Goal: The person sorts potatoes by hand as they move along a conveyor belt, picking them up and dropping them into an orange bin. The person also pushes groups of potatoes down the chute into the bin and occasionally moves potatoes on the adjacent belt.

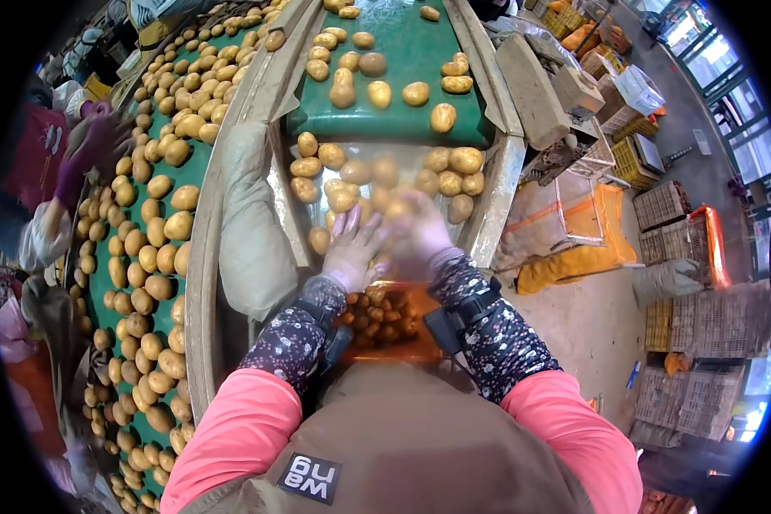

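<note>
"Left hand [351, 253]?"
"Fingers fairly wide, right by the potatoes [331, 156] on the chute [405, 154]."
"Right hand [427, 230]?"
"Blurred; I can't tell its grip. I'd expect the potatoes firm, light, prone to roll and bruise; I'd cup each round its middle."

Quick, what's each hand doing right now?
Left hand: open, back up, fingers spread by the potatoes.
Right hand: blurred; can't tell if it's open, closed or holding one.
</note>
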A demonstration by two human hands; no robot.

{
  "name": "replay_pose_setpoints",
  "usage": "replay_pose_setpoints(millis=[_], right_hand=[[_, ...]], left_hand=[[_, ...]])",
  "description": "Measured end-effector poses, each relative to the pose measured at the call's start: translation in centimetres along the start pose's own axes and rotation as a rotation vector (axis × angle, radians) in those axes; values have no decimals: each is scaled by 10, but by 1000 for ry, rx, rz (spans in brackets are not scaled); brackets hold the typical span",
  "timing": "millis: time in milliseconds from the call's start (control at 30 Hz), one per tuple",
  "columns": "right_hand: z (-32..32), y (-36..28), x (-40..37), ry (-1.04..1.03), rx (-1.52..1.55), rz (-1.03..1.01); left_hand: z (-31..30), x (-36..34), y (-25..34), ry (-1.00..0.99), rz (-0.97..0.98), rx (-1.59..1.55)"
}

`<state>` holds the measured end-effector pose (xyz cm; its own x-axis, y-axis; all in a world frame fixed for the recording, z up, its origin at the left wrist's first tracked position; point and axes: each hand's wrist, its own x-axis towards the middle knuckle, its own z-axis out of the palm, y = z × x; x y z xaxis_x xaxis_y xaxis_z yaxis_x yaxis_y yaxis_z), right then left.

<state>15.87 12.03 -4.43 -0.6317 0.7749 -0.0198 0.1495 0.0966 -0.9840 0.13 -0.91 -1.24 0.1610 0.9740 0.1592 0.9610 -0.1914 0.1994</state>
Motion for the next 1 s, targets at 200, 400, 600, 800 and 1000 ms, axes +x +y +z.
replay_pose_setpoints(millis=[200, 400, 600, 800, 1000], right_hand=[[-22, -71, -10, -72, 1273, 389], [-21, -55, -4, -37, 1178, 523], [-16, -33, -8, 96, 1082, 630], [35, -111, -8, -56, 863, 164], [8, -123, 21, 163, -420, -63]], left_hand=[[3, 4, 0, -38, 90, -8], [3, 3, -7, -141, 267, 25], [16, 3, -9, -136, 531, -96], [-4, 9, 7, -496, 299, -31], [18, 1, -3, 42, 372, -33]])
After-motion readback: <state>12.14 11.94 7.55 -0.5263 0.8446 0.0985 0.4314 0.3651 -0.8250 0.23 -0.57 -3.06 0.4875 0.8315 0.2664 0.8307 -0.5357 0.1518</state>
